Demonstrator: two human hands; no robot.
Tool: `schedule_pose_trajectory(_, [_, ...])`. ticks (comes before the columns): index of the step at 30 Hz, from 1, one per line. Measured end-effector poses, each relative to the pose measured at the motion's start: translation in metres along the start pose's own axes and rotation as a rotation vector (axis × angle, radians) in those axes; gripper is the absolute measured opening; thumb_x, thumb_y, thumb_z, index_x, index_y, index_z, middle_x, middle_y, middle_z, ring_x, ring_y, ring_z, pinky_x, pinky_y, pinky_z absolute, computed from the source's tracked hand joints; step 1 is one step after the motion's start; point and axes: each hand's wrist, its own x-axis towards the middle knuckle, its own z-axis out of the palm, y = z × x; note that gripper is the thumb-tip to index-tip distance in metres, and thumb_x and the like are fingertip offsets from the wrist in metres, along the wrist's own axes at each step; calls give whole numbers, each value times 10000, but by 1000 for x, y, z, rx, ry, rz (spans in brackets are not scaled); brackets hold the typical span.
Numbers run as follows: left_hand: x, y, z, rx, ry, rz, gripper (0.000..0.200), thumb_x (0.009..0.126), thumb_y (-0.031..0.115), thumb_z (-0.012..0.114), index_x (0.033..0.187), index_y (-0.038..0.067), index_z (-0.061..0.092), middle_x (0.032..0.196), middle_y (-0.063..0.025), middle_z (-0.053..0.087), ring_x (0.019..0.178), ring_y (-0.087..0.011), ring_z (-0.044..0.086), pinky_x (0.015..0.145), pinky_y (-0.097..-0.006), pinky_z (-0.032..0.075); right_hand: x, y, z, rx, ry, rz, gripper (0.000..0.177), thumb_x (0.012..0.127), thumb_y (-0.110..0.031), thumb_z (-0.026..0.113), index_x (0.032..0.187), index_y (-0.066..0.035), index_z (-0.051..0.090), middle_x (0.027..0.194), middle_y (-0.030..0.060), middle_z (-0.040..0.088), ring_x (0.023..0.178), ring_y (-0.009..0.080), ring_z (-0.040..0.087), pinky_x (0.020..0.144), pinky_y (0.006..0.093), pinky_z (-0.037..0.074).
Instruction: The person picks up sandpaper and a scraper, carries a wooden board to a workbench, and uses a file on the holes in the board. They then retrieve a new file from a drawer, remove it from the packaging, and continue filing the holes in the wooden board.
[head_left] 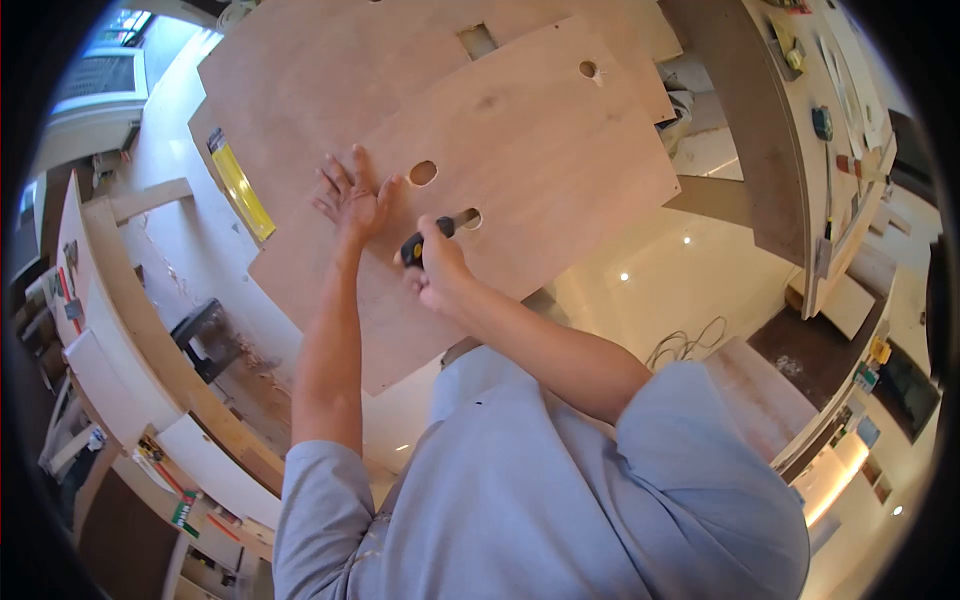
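A large light-brown wooden sheet [540, 130] lies in front of me, with round holes cut in it. My left hand [355, 197] rests flat on the sheet with its fingers spread, left of the upper middle hole [424, 173]. My right hand [437, 268] is wrapped round the black and yellow handle of a hand tool [428, 243]. The tool's blade points into the lower hole [472, 218]; its tip is too small to make out.
A yellow strip-shaped package [242, 190] lies at the sheet's left edge. Wooden benches with tools stand at the left [150, 330] and the right [770, 130]. A coiled cable [688, 343] and a black case [203, 338] are on the floor.
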Motion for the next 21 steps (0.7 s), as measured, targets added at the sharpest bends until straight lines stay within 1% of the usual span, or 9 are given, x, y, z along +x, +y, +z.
schedule_pose_trajectory(3, [-8, -2, -1, -16, -1, -4, 916, 823, 731, 425, 1513, 223, 103, 1549, -230, -53, 1414, -443, -104, 1045, -682, -54, -60, 26, -27, -306, -62, 114, 335, 938, -424, 508, 874, -97, 465, 592, 127, 540, 339, 116, 297, 342, 267, 235])
schedule_pose_trajectory(5, [-5, 0, -3, 25, -42, -32, 910, 823, 730, 424, 1513, 230, 107, 1550, -228, -52, 1415, -435, -114, 1047, -679, -59, -63, 22, -40, -461, -153, 149, 322, 937, -416, 514, 892, -99, 476, 576, 120, 525, 337, 111, 301, 342, 262, 233])
schedule_pose_trajectory(7, [-4, -3, -1, -5, -6, -12, 901, 823, 727, 428, 1513, 247, 105, 1552, -220, -57, 1417, -427, -120, 1049, -674, -67, -61, 8, -52, -574, -282, 203, 305, 940, -405, 515, 932, -101, 490, 568, 111, 510, 340, 108, 311, 346, 258, 232])
schedule_pose_trajectory(10, [-6, -4, -2, -43, 17, -17, 892, 819, 725, 437, 1512, 269, 108, 1559, -195, -58, 1423, -407, -122, 1053, -667, -79, -85, -18, -60, -551, -99, 236, 308, 952, -384, 499, 1019, -82, 505, 577, 117, 527, 331, 111, 306, 363, 260, 247])
schedule_pose_trajectory(13, [-9, -3, -4, -74, 12, -28, 880, 816, 722, 445, 1510, 293, 113, 1568, -157, -65, 1429, -381, -124, 1058, -657, -92, -124, -42, -48, -587, -153, 334, 309, 953, -341, 499, 1061, -52, 507, 606, 121, 544, 380, 122, 383, 395, 254, 299])
schedule_pose_trajectory(16, [-11, -4, -8, -80, -13, -52, 871, 814, 716, 455, 1508, 310, 118, 1574, -124, -72, 1434, -354, -129, 1065, -646, -101, -138, -51, -45, -1015, -111, 403, 283, 942, -280, 506, 1078, -32, 498, 692, 112, 574, 474, 128, 467, 427, 251, 350])
schedule_pose_trajectory(17, [-10, -3, -9, -74, -26, -57, 869, 813, 713, 458, 1507, 314, 119, 1576, -113, -73, 1436, -345, -131, 1067, -642, -104, -126, -57, -63, -1177, -67, 356, 244, 931, -233, 508, 1082, -43, 481, 735, 67, 552, 553, 129, 506, 442, 252, 377])
schedule_pose_trajectory(20, [-9, -4, -9, -117, -51, -74, 857, 813, 705, 465, 1504, 337, 115, 1577, -95, -82, 1436, -330, -144, 1071, -635, -110, -104, -72, -84, -1386, 85, 160, 206, 929, -214, 501, 1063, -61, 469, 745, 30, 516, 525, 118, 479, 438, 257, 381])
schedule_pose_trajectory(21, [-9, -5, -7, -116, -32, -65, 855, 815, 705, 460, 1505, 331, 118, 1577, -105, -73, 1436, -338, -137, 1070, -637, -104, -112, -72, -69, -1367, 57, 85, 131, 927, -202, 473, 922, -79, 427, 692, 32, 458, 501, 124, 465, 427, 280, 392])
